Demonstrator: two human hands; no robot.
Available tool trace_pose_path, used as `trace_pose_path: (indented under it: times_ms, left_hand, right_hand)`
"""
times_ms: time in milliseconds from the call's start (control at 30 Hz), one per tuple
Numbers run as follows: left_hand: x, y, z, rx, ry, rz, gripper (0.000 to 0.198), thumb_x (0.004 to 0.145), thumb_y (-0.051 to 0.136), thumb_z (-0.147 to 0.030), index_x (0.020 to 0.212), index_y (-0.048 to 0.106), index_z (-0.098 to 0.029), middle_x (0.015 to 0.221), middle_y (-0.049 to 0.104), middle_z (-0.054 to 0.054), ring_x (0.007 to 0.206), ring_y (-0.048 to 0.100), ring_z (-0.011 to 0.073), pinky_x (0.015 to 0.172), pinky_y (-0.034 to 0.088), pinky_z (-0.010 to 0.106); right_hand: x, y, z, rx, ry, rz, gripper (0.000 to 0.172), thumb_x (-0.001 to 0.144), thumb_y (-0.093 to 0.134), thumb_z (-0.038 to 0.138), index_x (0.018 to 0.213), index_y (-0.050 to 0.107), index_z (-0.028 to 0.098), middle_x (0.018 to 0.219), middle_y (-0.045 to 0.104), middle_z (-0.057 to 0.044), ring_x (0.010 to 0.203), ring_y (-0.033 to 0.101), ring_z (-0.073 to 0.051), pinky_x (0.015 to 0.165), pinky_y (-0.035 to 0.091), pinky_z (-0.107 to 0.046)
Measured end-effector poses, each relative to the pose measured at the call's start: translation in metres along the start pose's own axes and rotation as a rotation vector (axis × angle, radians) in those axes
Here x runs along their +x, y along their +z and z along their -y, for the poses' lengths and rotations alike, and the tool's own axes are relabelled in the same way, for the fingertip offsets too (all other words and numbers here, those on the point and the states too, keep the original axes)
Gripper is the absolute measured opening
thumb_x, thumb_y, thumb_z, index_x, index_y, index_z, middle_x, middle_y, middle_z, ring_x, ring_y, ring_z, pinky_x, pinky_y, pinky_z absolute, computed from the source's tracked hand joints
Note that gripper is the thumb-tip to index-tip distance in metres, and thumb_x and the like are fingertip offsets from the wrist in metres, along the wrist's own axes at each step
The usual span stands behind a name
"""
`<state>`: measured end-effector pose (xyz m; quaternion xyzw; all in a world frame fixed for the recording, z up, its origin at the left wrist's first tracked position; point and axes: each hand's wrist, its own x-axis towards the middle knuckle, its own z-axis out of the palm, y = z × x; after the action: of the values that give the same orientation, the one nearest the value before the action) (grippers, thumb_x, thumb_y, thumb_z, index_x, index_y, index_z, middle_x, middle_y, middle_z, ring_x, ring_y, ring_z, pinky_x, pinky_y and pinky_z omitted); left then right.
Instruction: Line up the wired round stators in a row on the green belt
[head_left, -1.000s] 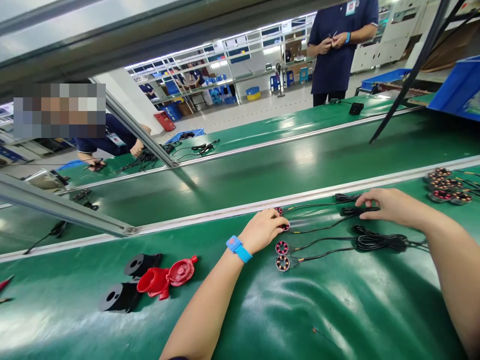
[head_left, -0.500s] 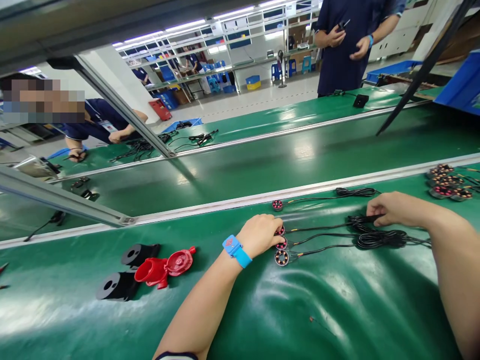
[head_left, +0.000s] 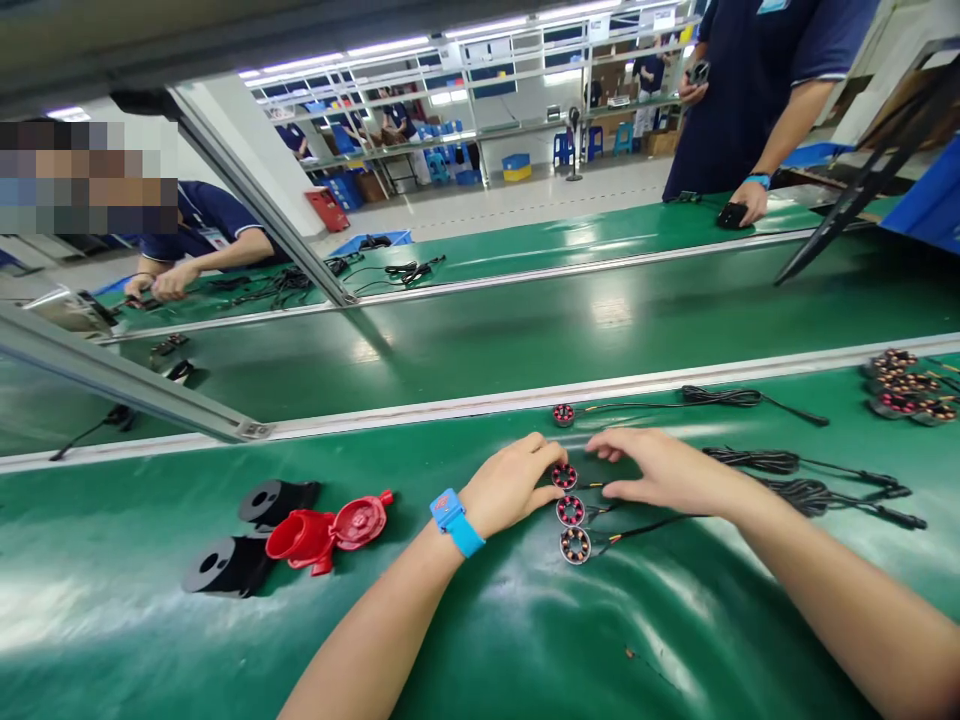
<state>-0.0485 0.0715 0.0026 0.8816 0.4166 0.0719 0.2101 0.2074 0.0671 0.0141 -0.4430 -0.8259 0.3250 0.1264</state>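
Note:
In the head view my left hand [head_left: 514, 485], with a blue band at the wrist, has its thumb and index finger closed on the edges of a motor stator [head_left: 565, 476] with red windings. Just below it on the mat lie a second red-wound stator [head_left: 570, 511] and a copper-wound stator [head_left: 575, 546], in a column. My right hand [head_left: 652, 470] hovers over the stators' leads, fingers apart and holding nothing. It partly covers the wires running right to coiled black cables [head_left: 806, 495]. Farther back rests another red-wound stator [head_left: 563, 415] with its own bundled cable [head_left: 720, 397].
Left on the green mat sit two black housings [head_left: 225, 568] and a red fixture [head_left: 304, 538] with its round lid open. A stator pile [head_left: 904, 385] lies far right. A metal rail [head_left: 450, 420] borders the belt; co-workers stand across it.
My right hand has left the coiled cables and moved left, close to the stators, its fingers now spread. My left hand stays at the stators. A co-worker's hand has reached down onto a black object.

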Motion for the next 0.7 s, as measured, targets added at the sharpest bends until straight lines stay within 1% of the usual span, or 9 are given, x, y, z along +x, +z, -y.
trace_pose_path:
  times_ms: [67, 100, 200, 233, 367, 433, 567, 633, 700]
  left_hand:
    - [-0.002, 0.004, 0.008, -0.135, -0.083, -0.071, 0.039, 0.078, 0.082, -0.029, 0.107, 0.058, -0.019, 0.102, 0.06, 0.002, 0.086, 0.06, 0.0175, 0.074, 0.047, 0.028]
    - [-0.003, 0.005, 0.012, -0.183, -0.122, -0.081, 0.035, 0.078, 0.082, -0.03, 0.101, 0.059, -0.018, 0.097, 0.062, 0.001, 0.082, 0.06, 0.0166, 0.071, 0.046, 0.027]
    - [0.0, 0.007, 0.022, -0.22, -0.177, -0.065, 0.011, 0.091, 0.067, -0.029, 0.089, 0.066, -0.019, 0.088, 0.068, 0.0, 0.078, 0.061, 0.0166, 0.071, 0.043, 0.027]
    - [0.003, 0.008, 0.024, -0.213, -0.177, -0.065, 0.012, 0.095, 0.062, -0.028, 0.089, 0.068, -0.02, 0.09, 0.069, 0.001, 0.081, 0.062, 0.0176, 0.074, 0.043, 0.029]
    - [0.011, 0.011, 0.026, -0.206, -0.146, -0.091, 0.019, 0.097, 0.055, -0.026, 0.09, 0.071, -0.021, 0.095, 0.072, 0.002, 0.089, 0.061, 0.0214, 0.081, 0.04, 0.032]
    - [0.012, 0.013, 0.025, -0.226, -0.146, -0.097, 0.02, 0.096, 0.055, -0.027, 0.085, 0.07, -0.02, 0.089, 0.071, 0.001, 0.084, 0.059, 0.0212, 0.077, 0.04, 0.032]
    - [0.012, 0.015, 0.023, -0.291, -0.22, -0.084, 0.023, 0.094, 0.059, -0.031, 0.076, 0.065, -0.019, 0.076, 0.066, 0.0, 0.077, 0.057, 0.0199, 0.071, 0.038, 0.031]
    - [0.012, 0.015, 0.018, -0.214, -0.22, -0.107, 0.021, 0.094, 0.06, -0.03, 0.076, 0.063, -0.018, 0.076, 0.064, 0.0, 0.078, 0.056, 0.0204, 0.072, 0.038, 0.033]
    - [0.01, 0.017, 0.011, -0.04, -0.187, -0.148, 0.021, 0.095, 0.057, -0.026, 0.077, 0.061, -0.018, 0.078, 0.062, 0.002, 0.08, 0.054, 0.022, 0.074, 0.038, 0.036]
  right_hand:
    - [0.016, 0.022, 0.004, -0.018, -0.012, 0.011, 0.045, 0.081, 0.075, 0.023, 0.123, 0.059, 0.023, 0.113, 0.066, -0.004, 0.103, 0.062, -0.021, 0.09, 0.05, -0.034]
    - [0.021, 0.03, 0.003, -0.033, -0.017, -0.007, 0.043, 0.08, 0.076, 0.021, 0.12, 0.06, 0.022, 0.111, 0.066, -0.004, 0.102, 0.062, -0.021, 0.09, 0.05, -0.035]
    - [0.028, 0.049, -0.003, -0.089, -0.034, -0.097, 0.037, 0.081, 0.078, 0.018, 0.114, 0.062, 0.02, 0.109, 0.066, -0.005, 0.103, 0.06, -0.022, 0.091, 0.048, -0.037]
    - [0.028, 0.052, -0.005, -0.104, -0.04, -0.123, 0.036, 0.081, 0.078, 0.019, 0.114, 0.063, 0.02, 0.108, 0.066, -0.005, 0.103, 0.06, -0.022, 0.091, 0.047, -0.037]
    - [0.028, 0.06, -0.006, -0.116, -0.065, -0.169, 0.036, 0.081, 0.08, 0.023, 0.114, 0.065, 0.021, 0.107, 0.067, -0.004, 0.101, 0.059, -0.023, 0.092, 0.044, -0.038]
    - [0.028, 0.06, -0.004, -0.106, -0.052, -0.177, 0.037, 0.079, 0.082, 0.025, 0.112, 0.066, 0.023, 0.107, 0.067, -0.003, 0.102, 0.059, -0.023, 0.092, 0.042, -0.038]
    - [0.031, 0.062, -0.002, -0.094, 0.003, -0.185, 0.038, 0.076, 0.085, 0.032, 0.109, 0.069, 0.024, 0.107, 0.068, -0.002, 0.102, 0.059, -0.023, 0.093, 0.039, -0.038]
    - [0.033, 0.063, -0.002, -0.097, 0.015, -0.186, 0.039, 0.075, 0.086, 0.035, 0.109, 0.069, 0.024, 0.106, 0.068, -0.002, 0.103, 0.059, -0.023, 0.094, 0.038, -0.037]
    - [0.034, 0.063, -0.002, -0.111, 0.01, -0.185, 0.041, 0.075, 0.085, 0.038, 0.11, 0.069, 0.023, 0.106, 0.069, -0.002, 0.104, 0.059, -0.024, 0.095, 0.038, -0.037]
